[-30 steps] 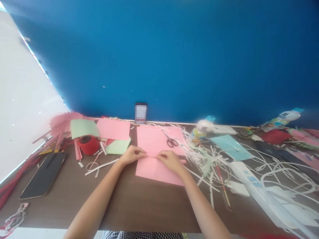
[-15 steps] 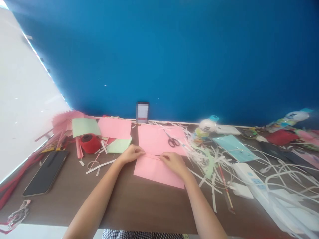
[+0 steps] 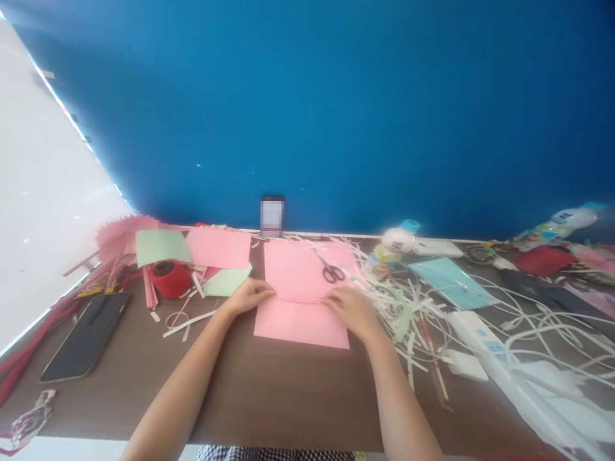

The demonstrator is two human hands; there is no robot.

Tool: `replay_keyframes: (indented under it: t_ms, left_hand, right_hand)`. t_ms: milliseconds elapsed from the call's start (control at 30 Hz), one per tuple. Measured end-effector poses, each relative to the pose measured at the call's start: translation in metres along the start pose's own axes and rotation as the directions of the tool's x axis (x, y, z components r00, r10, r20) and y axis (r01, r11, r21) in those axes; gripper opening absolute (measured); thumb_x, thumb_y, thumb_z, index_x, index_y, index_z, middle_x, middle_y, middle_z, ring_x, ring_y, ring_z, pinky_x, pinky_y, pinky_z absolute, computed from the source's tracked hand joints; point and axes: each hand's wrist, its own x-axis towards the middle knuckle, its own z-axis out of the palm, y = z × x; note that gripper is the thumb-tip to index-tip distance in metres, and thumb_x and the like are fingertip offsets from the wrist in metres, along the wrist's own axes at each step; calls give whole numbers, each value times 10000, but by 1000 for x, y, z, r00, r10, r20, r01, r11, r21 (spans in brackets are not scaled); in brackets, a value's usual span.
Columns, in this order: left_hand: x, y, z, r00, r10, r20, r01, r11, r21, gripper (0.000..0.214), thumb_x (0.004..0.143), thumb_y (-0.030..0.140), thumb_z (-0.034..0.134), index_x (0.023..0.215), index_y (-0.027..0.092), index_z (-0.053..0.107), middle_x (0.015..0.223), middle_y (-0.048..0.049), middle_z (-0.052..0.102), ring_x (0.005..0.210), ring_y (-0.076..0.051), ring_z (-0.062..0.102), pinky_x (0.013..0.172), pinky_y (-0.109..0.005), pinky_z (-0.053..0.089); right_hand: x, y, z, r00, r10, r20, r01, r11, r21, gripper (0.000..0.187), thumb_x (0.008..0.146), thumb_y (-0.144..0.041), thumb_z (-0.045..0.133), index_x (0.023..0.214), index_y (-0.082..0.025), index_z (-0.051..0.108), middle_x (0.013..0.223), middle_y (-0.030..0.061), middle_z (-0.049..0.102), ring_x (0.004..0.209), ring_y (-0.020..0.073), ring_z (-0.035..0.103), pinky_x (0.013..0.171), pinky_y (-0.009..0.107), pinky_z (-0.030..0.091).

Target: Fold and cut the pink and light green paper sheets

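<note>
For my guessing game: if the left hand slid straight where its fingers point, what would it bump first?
The left hand would likely meet the pink paper first, right in front of it; depth is unclear.

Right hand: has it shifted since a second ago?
Yes. The right hand has moved to the right, judged against the upright phone, which sits at nearly the same spot in the view.

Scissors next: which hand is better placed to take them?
Right, probably: the right hand is nearer the scissors, whose handles lie just beyond it; the left hand is at the pink paper's left edge.
</note>
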Motion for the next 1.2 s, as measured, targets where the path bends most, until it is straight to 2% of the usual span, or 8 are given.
replay_keyframes:
  t_ms: [200, 433, 567, 700, 900, 967, 1067, 1200]
  left_hand:
    - [-2, 1, -4, 1000, 10, 7, -10, 998, 58, 318, 796, 385, 464, 774, 129, 650, 806, -51, 669, 721, -156, 590, 634, -225, 431]
    - [0, 39, 5, 990, 139, 30, -137, 867, 478, 299, 766, 428, 510, 909, 209, 653, 910, -42, 670, 827, -189, 587, 719, -260, 393]
    - [7, 48, 18, 989, 106, 103, -137, 921, 364, 302, 778, 450, 497, 768, 205, 674, 752, -17, 678, 678, -148, 580, 606, -230, 379]
    - [11, 37, 17, 997, 12, 79, -22, 991, 135, 306, 731, 449, 560, 737, 171, 689, 760, -31, 687, 665, -147, 585, 593, -224, 396]
    - [12, 30, 11, 992, -58, 113, 56, 998, 25, 327, 687, 458, 598, 762, 158, 704, 802, -47, 695, 734, -185, 610, 598, -232, 422]
    - [12, 34, 12, 996, -24, 90, 15, 994, 105, 302, 714, 449, 575, 747, 178, 704, 798, -37, 695, 717, -176, 611, 590, -228, 413]
    - [11, 42, 14, 995, 100, 4, -95, 932, 349, 251, 774, 400, 525, 741, 224, 700, 774, -19, 696, 667, -151, 603, 571, -221, 381]
    - [12, 50, 14, 939, 342, -33, -251, 749, 613, 243, 829, 330, 466, 796, 224, 683, 690, -35, 677, 595, -129, 578, 553, -221, 359]
  right_hand:
    - [-6, 5, -5, 992, 120, 45, -128, 946, 297, 218, 787, -335, 459, 729, -212, 629, 805, 18, 652, 746, 177, 584, 675, 280, 414]
    - [-6, -7, 0, 995, 88, 50, -101, 910, 403, 193, 772, -309, 481, 705, -204, 629, 767, 19, 638, 743, 171, 577, 698, 288, 424]
    - [-6, -12, 4, 998, 64, -17, -51, 904, 425, 190, 776, -314, 491, 716, -208, 637, 750, 16, 640, 716, 163, 578, 661, 277, 429]
    - [-6, -10, 5, 960, 211, -187, -103, 881, 462, 177, 721, -356, 572, 747, -197, 646, 806, 32, 665, 783, 188, 593, 713, 293, 439]
    - [-5, -1, 8, 942, 270, -202, -141, 860, 490, 191, 730, -365, 563, 681, -191, 625, 734, 26, 667, 719, 192, 605, 686, 313, 448]
    - [-5, -2, 9, 933, 202, -299, -72, 916, 394, 187, 763, -350, 530, 695, -198, 617, 750, 30, 662, 759, 202, 598, 724, 342, 432]
    - [-3, -10, 5, 905, -61, -421, 118, 987, 110, 158, 778, -343, 541, 825, -217, 625, 876, 44, 657, 925, 235, 551, 866, 424, 330]
    - [1, -26, -8, 876, -338, -344, 335, 939, -70, 131, 828, -302, 512, 856, -227, 616, 830, 19, 662, 841, 180, 562, 897, 408, 263]
